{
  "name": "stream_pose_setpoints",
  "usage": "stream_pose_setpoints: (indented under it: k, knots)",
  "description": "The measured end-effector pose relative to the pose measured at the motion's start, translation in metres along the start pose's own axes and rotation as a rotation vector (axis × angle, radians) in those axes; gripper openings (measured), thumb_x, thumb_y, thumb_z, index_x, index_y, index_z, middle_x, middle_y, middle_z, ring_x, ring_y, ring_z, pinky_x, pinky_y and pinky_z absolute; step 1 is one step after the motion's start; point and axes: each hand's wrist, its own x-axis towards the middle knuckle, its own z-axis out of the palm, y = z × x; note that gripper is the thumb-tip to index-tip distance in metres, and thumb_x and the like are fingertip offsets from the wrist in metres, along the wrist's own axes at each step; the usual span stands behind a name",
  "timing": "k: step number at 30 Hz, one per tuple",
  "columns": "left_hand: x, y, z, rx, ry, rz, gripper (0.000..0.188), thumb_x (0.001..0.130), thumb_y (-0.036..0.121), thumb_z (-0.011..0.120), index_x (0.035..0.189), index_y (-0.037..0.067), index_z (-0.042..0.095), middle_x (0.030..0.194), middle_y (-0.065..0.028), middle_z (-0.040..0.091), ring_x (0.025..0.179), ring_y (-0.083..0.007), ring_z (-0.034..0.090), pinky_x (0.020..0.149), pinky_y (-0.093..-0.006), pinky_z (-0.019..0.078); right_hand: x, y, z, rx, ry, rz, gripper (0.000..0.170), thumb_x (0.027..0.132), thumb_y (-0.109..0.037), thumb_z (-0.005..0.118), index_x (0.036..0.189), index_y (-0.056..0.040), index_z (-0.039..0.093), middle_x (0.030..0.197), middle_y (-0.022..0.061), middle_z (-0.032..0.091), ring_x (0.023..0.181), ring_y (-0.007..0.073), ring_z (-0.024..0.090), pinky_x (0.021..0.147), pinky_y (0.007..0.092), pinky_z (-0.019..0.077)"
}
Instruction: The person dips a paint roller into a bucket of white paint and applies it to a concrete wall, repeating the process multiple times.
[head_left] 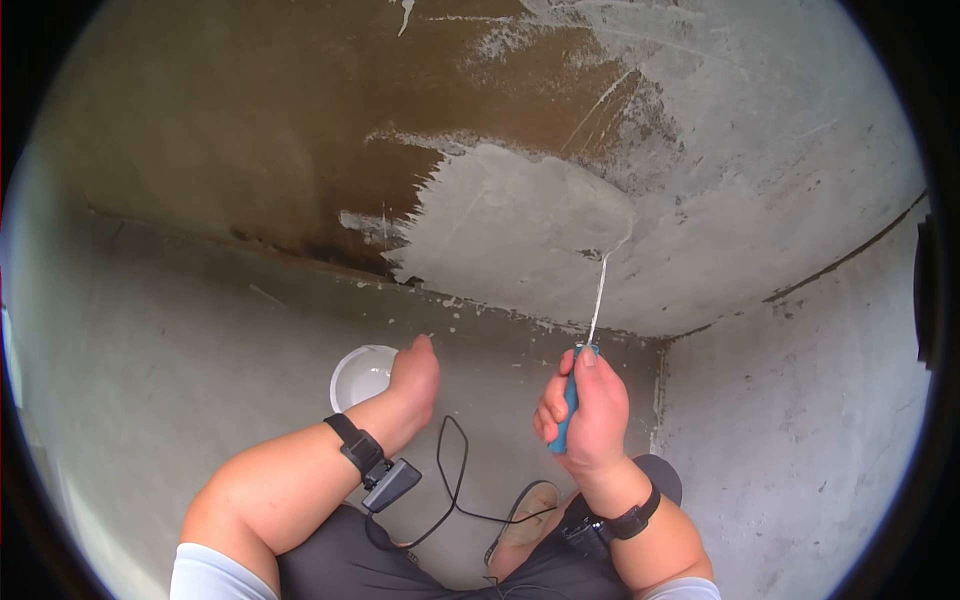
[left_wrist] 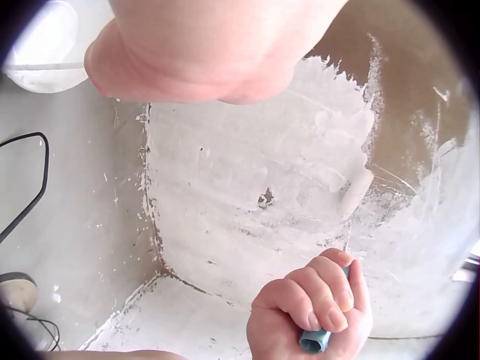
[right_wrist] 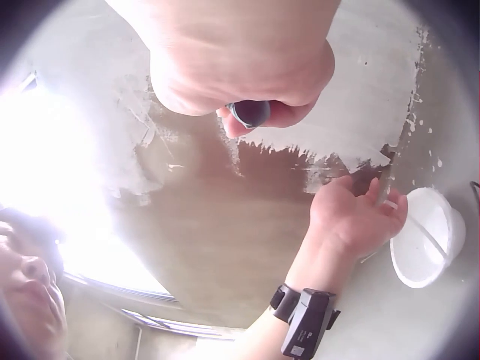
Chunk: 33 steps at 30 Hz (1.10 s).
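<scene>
My right hand [head_left: 597,407] grips the blue handle [head_left: 567,412] of a paint roller, thumb laid along its top. From the handle a thin white-coated rod [head_left: 599,295] runs up toward the wall. In the left wrist view the pale roller head [left_wrist: 356,193] lies against the wall, at the border of the white coat and a brown patch. My left hand [right_wrist: 356,217] is low beside a white bucket [right_wrist: 420,277], its fingers curled at the bucket's white carrying strip [right_wrist: 427,238]. In the head view the bucket is partly hidden behind that hand.
The wall [head_left: 250,120] is part bare brown, part coated white, and meets a grey floor [head_left: 250,330] spotted with white splashes. A side wall [head_left: 790,400] closes the right. A black cable [head_left: 452,490] loops between my legs, near a sandalled foot [head_left: 525,510].
</scene>
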Motion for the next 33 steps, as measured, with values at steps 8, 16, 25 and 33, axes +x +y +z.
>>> stream_pose_setpoints:
  k: [8,16,25,33]
  knots:
    - [-0.011,0.006,-0.003,-0.008,-0.008,0.009,0.068,0.101,0.04,0.038,0.143,-0.013,0.033,0.15,-0.0261,0.038,0.14,-0.0338,0.036,0.114,-0.0409,0.0278,0.015,0.007,-0.004,-0.077,-0.033,0.087,0.03,0.107,-0.036,0.04,0.098,-0.0091,0.047,0.058,0.0038,0.047,0.041,0.0159,0.044,0.042,0.0304,0.0383]
    - [-0.005,0.004,0.0,-0.006,0.017,0.01,0.068,0.101,0.041,0.037,0.143,-0.013,0.034,0.15,-0.0264,0.039,0.14,-0.0345,0.035,0.114,-0.0412,0.0278,0.028,0.04,-0.007,-0.102,-0.038,0.168,0.028,0.107,-0.034,0.041,0.097,-0.0087,0.046,0.059,0.0035,0.047,0.042,0.016,0.045,0.043,0.0305,0.0396]
    - [-0.001,0.001,-0.002,-0.016,-0.008,0.015,0.068,0.101,0.04,0.037,0.144,-0.012,0.033,0.151,-0.0268,0.037,0.142,-0.0345,0.034,0.115,-0.0415,0.0273,0.021,0.033,0.003,-0.238,-0.042,0.08,0.029,0.107,-0.033,0.041,0.096,-0.0068,0.047,0.06,0.0022,0.047,0.043,0.0123,0.045,0.043,0.0275,0.041]
    - [-0.009,0.006,-0.002,-0.009,0.027,0.007,0.066,0.101,0.039,0.037,0.142,-0.013,0.036,0.148,-0.0264,0.041,0.139,-0.0337,0.037,0.113,-0.041,0.0287,0.019,0.002,0.037,-0.284,-0.19,0.009,0.033,0.107,-0.035,0.041,0.099,-0.0044,0.05,0.063,0.0012,0.05,0.047,0.0094,0.046,0.045,0.0254,0.0427]
